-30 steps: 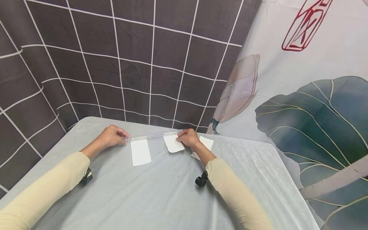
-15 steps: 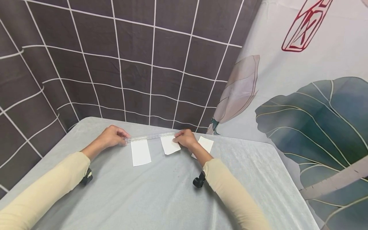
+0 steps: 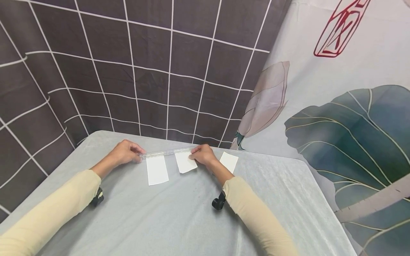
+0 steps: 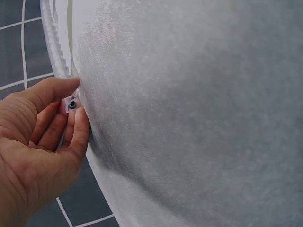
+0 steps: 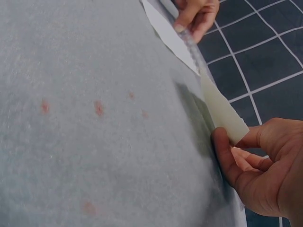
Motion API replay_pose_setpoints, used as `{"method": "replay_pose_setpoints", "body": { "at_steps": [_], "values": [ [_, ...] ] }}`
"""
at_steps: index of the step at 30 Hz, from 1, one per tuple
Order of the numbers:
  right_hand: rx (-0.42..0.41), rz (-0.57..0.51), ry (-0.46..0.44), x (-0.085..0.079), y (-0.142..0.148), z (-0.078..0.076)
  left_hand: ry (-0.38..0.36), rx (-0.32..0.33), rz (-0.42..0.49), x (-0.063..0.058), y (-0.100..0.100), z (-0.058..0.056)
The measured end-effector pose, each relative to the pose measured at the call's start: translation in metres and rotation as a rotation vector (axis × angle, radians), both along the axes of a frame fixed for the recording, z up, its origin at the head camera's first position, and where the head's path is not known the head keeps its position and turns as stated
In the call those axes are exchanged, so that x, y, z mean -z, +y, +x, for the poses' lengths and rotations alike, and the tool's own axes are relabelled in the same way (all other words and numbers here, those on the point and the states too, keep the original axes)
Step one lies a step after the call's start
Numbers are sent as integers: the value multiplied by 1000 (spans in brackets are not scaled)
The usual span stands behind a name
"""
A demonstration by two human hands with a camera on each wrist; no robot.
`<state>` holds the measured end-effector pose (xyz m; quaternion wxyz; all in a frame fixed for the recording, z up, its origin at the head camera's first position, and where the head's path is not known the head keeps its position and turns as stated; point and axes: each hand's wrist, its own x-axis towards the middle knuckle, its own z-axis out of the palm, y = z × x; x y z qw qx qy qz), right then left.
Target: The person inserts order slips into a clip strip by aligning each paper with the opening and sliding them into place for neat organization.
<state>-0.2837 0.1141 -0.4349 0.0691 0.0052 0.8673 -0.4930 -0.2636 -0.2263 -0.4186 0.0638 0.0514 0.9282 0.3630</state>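
Cream paper (image 3: 185,163) is pinched by right hand (image 3: 203,155), clear strip (image 3: 170,152) by left hand (image 3: 126,151) (cloth (image 3: 166,220) spreads nearer, edge just beyond).

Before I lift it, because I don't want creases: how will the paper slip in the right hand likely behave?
The paper slip is probably very light, since it looks like a thin sheet. It seems moderately stiff: pinched by the right hand, it stands off the cloth with little visible sag. Its thin edge could still crease.

A dark backdrop (image 3: 148,81) with white grid lines and a leaf-printed pale backdrop (image 3: 314,71) border the cloth-covered grey tabletop (image 3: 160,220).
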Motion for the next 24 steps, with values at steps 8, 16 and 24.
{"method": "replay_pose_setpoints", "body": {
  "at_steps": [8,16,24],
  "values": [
    [-34,-41,-28,-2,-5,2,4,2,-3,1,2,0],
    [-40,-39,-30,-1,-11,1,9,-2,0,-1,2,1],
    [-42,-41,-36,-3,-14,4,2,1,-2,-1,2,1]
  ]
}}
